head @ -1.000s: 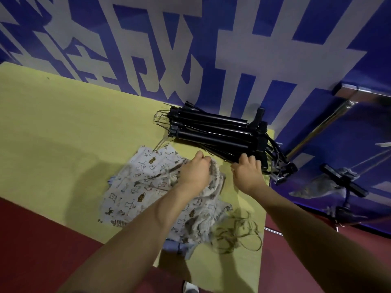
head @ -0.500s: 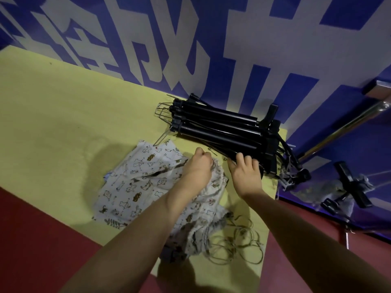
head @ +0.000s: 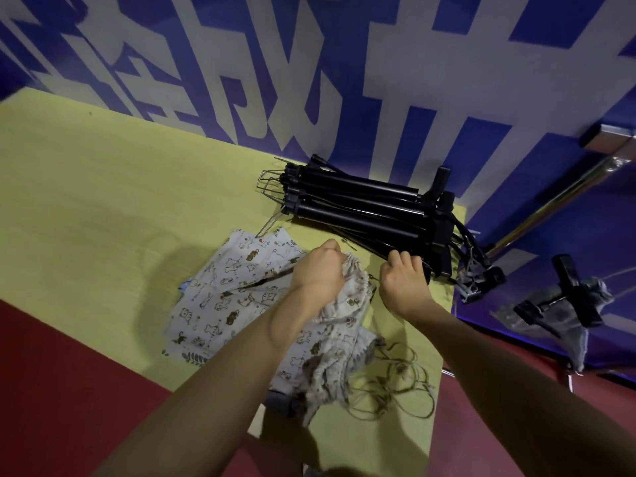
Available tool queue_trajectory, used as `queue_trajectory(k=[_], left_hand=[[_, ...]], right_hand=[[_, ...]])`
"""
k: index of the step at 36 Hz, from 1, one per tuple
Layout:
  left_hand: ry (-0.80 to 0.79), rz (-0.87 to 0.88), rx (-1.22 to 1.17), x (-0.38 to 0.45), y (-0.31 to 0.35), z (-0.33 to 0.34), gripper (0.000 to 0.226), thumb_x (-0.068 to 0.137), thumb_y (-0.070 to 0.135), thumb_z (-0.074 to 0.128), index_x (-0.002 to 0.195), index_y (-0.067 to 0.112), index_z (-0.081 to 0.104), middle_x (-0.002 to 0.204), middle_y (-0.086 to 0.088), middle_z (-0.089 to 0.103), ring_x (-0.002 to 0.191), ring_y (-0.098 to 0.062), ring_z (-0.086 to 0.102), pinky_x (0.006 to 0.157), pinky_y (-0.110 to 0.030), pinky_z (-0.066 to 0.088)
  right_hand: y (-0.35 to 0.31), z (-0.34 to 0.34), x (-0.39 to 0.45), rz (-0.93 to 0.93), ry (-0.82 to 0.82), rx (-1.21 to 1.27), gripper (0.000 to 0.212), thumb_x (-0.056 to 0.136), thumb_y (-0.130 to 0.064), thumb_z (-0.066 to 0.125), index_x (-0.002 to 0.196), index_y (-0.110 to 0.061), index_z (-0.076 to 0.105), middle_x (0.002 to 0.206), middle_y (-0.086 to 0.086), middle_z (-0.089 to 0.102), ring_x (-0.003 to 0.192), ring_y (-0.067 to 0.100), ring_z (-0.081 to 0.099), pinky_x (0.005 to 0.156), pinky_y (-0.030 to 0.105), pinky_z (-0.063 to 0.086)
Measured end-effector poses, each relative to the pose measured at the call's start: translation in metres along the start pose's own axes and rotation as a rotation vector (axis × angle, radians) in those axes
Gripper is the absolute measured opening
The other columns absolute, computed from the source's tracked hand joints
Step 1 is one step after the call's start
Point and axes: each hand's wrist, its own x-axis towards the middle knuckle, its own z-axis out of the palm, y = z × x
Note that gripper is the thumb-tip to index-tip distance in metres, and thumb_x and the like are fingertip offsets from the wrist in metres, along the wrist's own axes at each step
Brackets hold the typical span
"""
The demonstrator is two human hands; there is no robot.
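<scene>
My left hand [head: 318, 271] is clenched tight round the bunched top edge of the small white cloth garment with little brown animal prints [head: 230, 290]. The garment lies spread on the yellow table [head: 103, 201], just in front of the pile of black plastic clothes hangers [head: 361, 208]. My right hand [head: 404, 287] is just beside the left, its fingers curled onto the pile's near edge. A tangle of thin brown string [head: 395, 387] lies by the garment's near end, touching it.

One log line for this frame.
left hand grips printed garment; right hand curled at black hangers, hold unclear; yellow table; cord beside garment
</scene>
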Motion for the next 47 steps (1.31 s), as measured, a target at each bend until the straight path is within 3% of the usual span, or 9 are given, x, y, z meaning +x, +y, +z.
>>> queue_trajectory(k=[2,9,15,23,27,30,36,42,47], left_hand=[[0.002,0.042,-0.003,-0.004,-0.003,-0.003,0.039,0.092,-0.002,0.041,0.125,0.01,0.059,0.128,0.003,0.049,0.102,-0.017,0.057,0.065,-0.024,0.039],[-0.057,0.158,-0.032,-0.019,-0.013,-0.005,0.039,0.094,0.001,0.042,0.131,0.007,0.053,0.132,-0.003,0.044,0.093,-0.018,0.058,0.075,-0.019,0.043],[-0.136,0.127,-0.094,-0.031,-0.019,-0.001,0.041,0.097,0.007,0.044,0.138,0.003,0.044,0.13,-0.003,0.04,0.091,-0.013,0.047,0.085,-0.018,0.036],[-0.106,0.119,-0.077,-0.034,-0.018,0.005,0.04,0.097,0.007,0.041,0.136,0.006,0.048,0.134,-0.003,0.041,0.103,-0.023,0.055,0.092,-0.035,0.047],[-0.099,0.121,-0.078,-0.035,-0.017,0.009,0.04,0.097,0.008,0.041,0.136,0.005,0.047,0.136,-0.002,0.04,0.105,-0.022,0.055,0.093,-0.035,0.047],[-0.093,0.117,-0.056,-0.036,-0.016,0.012,0.04,0.098,0.01,0.04,0.137,0.006,0.046,0.138,0.0,0.039,0.106,-0.022,0.055,0.088,-0.032,0.046],[-0.081,0.124,-0.036,-0.039,-0.01,0.018,0.039,0.098,0.009,0.04,0.136,0.006,0.048,0.138,0.0,0.039,0.104,-0.023,0.055,0.09,-0.032,0.044],[-0.088,0.101,-0.032,-0.041,-0.003,0.022,0.041,0.097,0.005,0.039,0.137,0.009,0.046,0.14,0.001,0.037,0.109,-0.023,0.054,0.087,-0.035,0.049],[-0.108,0.099,-0.038,-0.043,-0.001,0.023,0.044,0.096,0.003,0.039,0.139,0.009,0.043,0.142,0.0,0.035,0.112,-0.023,0.053,0.092,-0.039,0.048]], right_hand=[[-0.001,0.0,-0.005,0.018,-0.038,0.122,0.008,0.082,-0.006,0.057,0.084,0.0,0.062,0.092,0.018,0.053,0.086,0.033,0.048,0.08,0.043,0.037],[0.001,-0.016,-0.023,0.079,-0.064,0.278,0.023,0.094,-0.022,0.048,0.106,-0.006,0.059,0.112,0.013,0.047,0.107,0.033,0.042,0.09,0.042,0.034],[-0.002,-0.009,-0.037,0.232,-0.098,0.611,0.024,0.091,-0.005,0.05,0.115,0.001,0.052,0.118,0.018,0.046,0.101,0.039,0.053,0.084,0.041,0.048],[-0.001,0.002,-0.048,0.212,-0.169,0.618,0.047,0.082,0.011,0.045,0.127,-0.001,0.051,0.131,0.018,0.046,0.115,0.033,0.052,0.088,0.036,0.047],[0.007,0.006,-0.06,0.141,-0.021,0.697,0.044,0.078,0.012,0.046,0.119,-0.001,0.056,0.119,0.011,0.051,0.111,0.027,0.052,0.09,0.031,0.044],[0.014,0.009,-0.075,0.213,0.154,0.702,0.038,0.077,0.012,0.049,0.112,0.001,0.058,0.111,0.013,0.051,0.106,0.029,0.049,0.091,0.037,0.046],[0.016,0.027,-0.096,0.229,-0.01,0.688,0.046,0.08,0.011,0.044,0.121,-0.006,0.056,0.118,0.01,0.047,0.112,0.027,0.041,0.093,0.033,0.041],[0.016,0.026,-0.094,0.205,-0.018,0.737,0.019,0.089,-0.005,0.055,0.107,-0.007,0.061,0.112,0.007,0.049,0.109,0.024,0.045,0.09,0.032,0.043],[0.015,0.022,-0.089,0.241,-0.115,0.682,0.011,0.094,-0.006,0.047,0.096,-0.006,0.057,0.105,0.008,0.046,0.103,0.026,0.044,0.081,0.035,0.045]])
